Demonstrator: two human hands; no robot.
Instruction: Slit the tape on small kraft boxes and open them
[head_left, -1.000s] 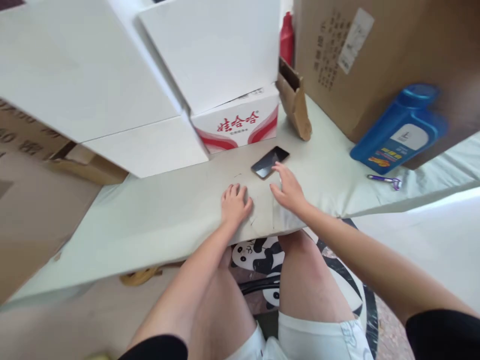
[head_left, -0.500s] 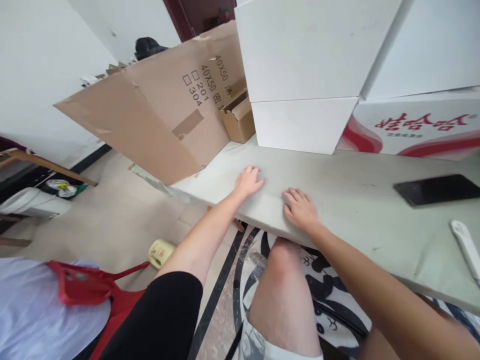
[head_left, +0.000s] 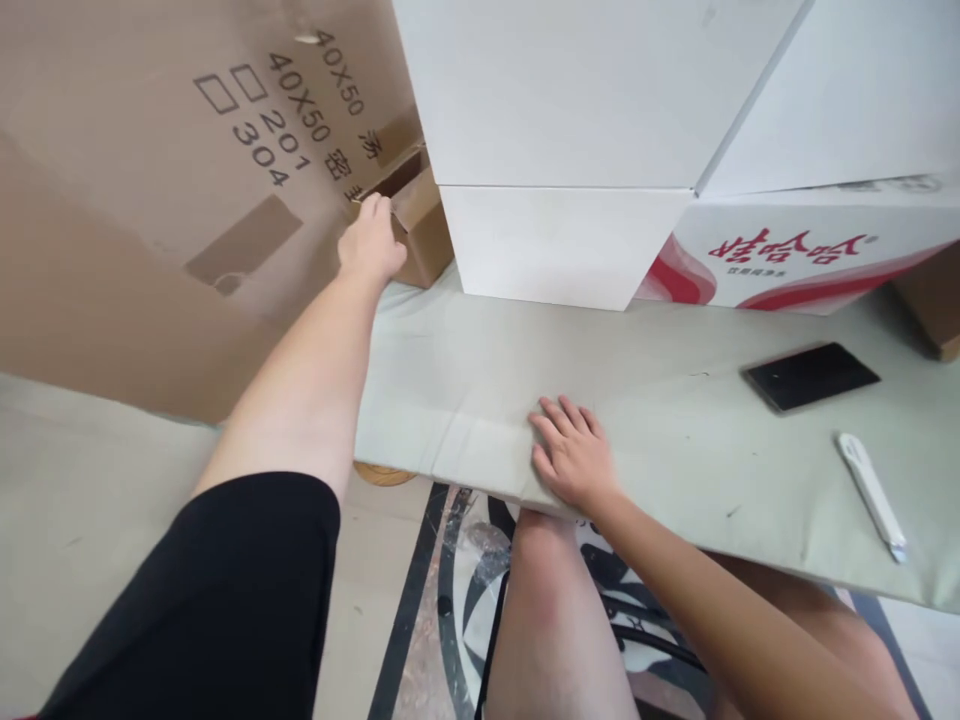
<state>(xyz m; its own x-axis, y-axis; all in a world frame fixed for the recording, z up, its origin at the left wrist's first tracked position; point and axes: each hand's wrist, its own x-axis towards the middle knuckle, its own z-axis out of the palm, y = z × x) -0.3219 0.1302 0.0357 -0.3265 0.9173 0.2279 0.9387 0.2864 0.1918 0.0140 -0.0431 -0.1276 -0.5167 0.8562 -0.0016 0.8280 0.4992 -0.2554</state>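
Observation:
My left hand (head_left: 370,240) is stretched forward to a small open-topped cardboard box (head_left: 429,240). Its fingers curl over the box's near rim, with the thumb beside the outer wall; the fingertips are partly hidden. The box stands upright between a large cardboard sheet (head_left: 135,200) and a stack of white boxes. My right hand (head_left: 574,452) lies palm down near the front edge of the cloth-covered table (head_left: 517,360), fingers spread, holding nothing.
White boxes (head_left: 551,245) stand at the back, beside a white and red carton (head_left: 780,250). On the right lie a black phone (head_left: 814,377) and a white utility knife (head_left: 872,495). A brown box (head_left: 934,300) sits at the far right edge. My knee is under the table's front edge.
My left hand has left the tabletop and reached forward and left to the small cardboard box. The right hand stays on the table. The view has turned and come closer to the cardboard sheet.

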